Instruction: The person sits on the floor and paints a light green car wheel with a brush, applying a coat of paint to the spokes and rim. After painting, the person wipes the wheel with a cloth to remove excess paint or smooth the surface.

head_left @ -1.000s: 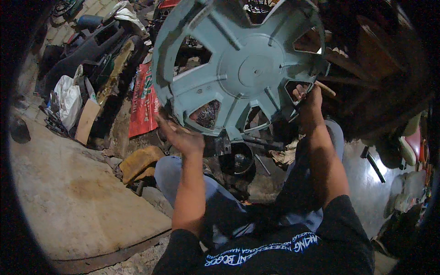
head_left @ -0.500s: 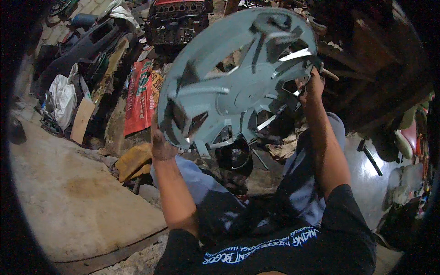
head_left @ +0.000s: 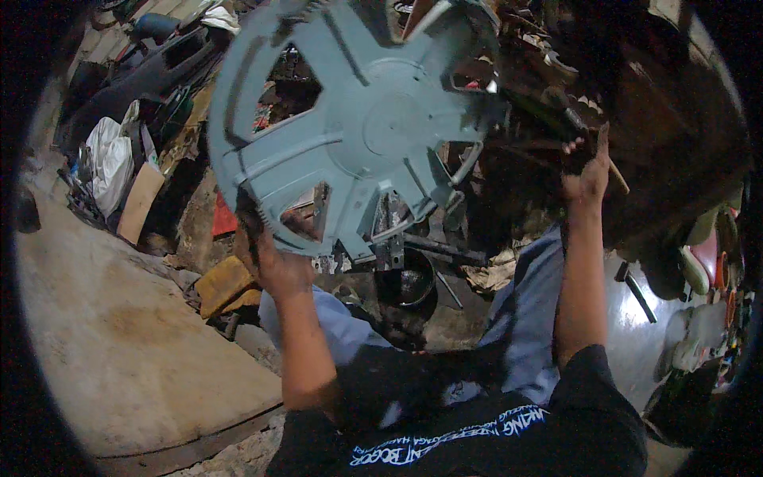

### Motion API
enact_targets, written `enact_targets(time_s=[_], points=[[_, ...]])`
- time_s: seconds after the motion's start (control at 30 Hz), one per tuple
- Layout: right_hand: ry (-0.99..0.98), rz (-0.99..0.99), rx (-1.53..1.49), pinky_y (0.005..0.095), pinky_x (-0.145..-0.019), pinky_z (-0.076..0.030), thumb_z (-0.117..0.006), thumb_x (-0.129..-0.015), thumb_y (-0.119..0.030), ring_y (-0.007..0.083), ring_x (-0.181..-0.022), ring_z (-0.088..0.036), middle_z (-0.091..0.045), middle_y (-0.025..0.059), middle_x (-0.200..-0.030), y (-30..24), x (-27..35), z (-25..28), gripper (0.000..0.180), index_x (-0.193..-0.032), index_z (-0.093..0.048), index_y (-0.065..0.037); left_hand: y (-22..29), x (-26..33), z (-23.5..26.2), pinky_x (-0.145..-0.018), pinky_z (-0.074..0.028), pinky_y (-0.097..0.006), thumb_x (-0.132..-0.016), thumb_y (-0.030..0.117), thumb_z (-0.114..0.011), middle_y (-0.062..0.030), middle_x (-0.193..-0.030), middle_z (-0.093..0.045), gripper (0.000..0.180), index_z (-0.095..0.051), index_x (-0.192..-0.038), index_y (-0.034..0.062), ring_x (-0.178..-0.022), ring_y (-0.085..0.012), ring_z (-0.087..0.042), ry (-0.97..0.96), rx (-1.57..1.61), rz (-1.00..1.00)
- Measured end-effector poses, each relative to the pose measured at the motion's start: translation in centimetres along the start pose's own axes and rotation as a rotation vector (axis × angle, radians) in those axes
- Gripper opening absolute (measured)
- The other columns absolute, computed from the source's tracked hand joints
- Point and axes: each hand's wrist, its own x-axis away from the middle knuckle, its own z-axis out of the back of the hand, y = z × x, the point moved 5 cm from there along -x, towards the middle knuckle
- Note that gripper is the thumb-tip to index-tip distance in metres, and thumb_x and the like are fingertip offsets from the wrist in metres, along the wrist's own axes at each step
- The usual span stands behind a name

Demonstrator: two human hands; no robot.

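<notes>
A grey wheel cover (head_left: 393, 119) with broad spokes is held up in front of me, tilted, its ribbed back facing me. My left hand (head_left: 278, 262) is closed on its lower left rim; the fingertips are partly hidden by the rim. To the right, apart from the cover, my right hand (head_left: 586, 175) grips what looks like a paintbrush (head_left: 620, 177). Its pale wooden handle sticks out past the hand, and the dark, blurred head points toward the cover. Under the cover, between my knees, is a round black pot (head_left: 407, 280), partly hidden by the cover.
A pale board (head_left: 143, 334) lies at the left. Beyond it are a yellow block (head_left: 226, 286), a white plastic bag (head_left: 111, 167) and dark car parts. A shiny grey surface (head_left: 636, 318) with a dark bar is at the right. Clutter fills the far side.
The wheel cover has swung left and turned more of its back toward me. My right hand has left its right rim and moved right with the brush; the left hand keeps its hold.
</notes>
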Motion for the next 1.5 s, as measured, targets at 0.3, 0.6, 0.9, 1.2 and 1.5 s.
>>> enact_targets(time_s=[0.3,0.6,0.9,1.2,1.5], points=[[-0.517,-0.077,0.702,0.0323,-0.091,-0.049,-0.056,-0.095,-0.035,0.0203,-0.099,-0.064,-0.065,0.0151,-0.114,5.2,16.9,-2.9,0.057,-0.134,-0.05,0.006,1.8,4.2,0.2,-0.05,-0.045,-0.03,-0.097,0.034,-0.056,-0.0116,-0.077,-0.062,0.033,-0.053,-0.089,0.0018,-0.05,-0.0223,-0.056,-0.036,-0.718,-0.411],[-0.706,-0.258,0.821,0.0342,-0.095,-0.048,-0.06,-0.096,-0.024,0.0201,-0.11,-0.06,-0.064,0.0166,-0.12,11.3,21.2,-3.8,0.046,-0.131,-0.054,0.005,1.9,6.1,-0.6,-0.052,-0.046,-0.029,-0.099,0.026,-0.046,-0.0131,-0.059,-0.063,0.03,-0.052,-0.081,0.0023,-0.052,-0.021,-0.059,0.016,-1.127,-0.689],[-0.634,0.02,0.756,0.0306,-0.089,-0.051,-0.06,-0.096,-0.016,0.0166,-0.103,-0.063,-0.067,0.0128,-0.115,11.4,20.2,-6.1,0.037,-0.127,-0.059,0.004,1.5,5.5,3.3,-0.055,-0.048,-0.031,-0.092,0.044,-0.038,-0.0162,-0.064,-0.063,0.049,-0.055,-0.083,-0.0013,-0.055,-0.0238,-0.06,-0.036,-0.782,-0.436],[-0.929,-0.081,1.022,0.0336,-0.074,-0.053,-0.068,-0.08,-0.002,0.0234,-0.075,-0.067,-0.07,0.0115,-0.086,11.9,19.7,-8.8,0.029,-0.109,-0.067,0.0,-0.5,4.6,9.3,-0.058,-0.05,-0.033,-0.084,0.064,-0.032,-0.0193,-0.072,-0.063,0.074,-0.058,-0.084,-0.0052,-0.06,-0.0269,-0.061,-0.135,-0.142,-0.071],[-0.885,-0.159,0.933,0.0261,-0.071,-0.051,-0.064,-0.09,-0.009,0.0092,-0.079,-0.062,-0.071,0.0091,-0.09,14.2,19.8,-6.6,0.026,-0.112,-0.067,0.005,-1.2,2.5,9.9,-0.061,-0.052,-0.035,-0.077,0.084,-0.025,-0.0225,-0.08,-0.063,0.1,-0.061,-0.085,-0.0091,-0.065,-0.0301,-0.062,-0.364,0.091,0.086]])
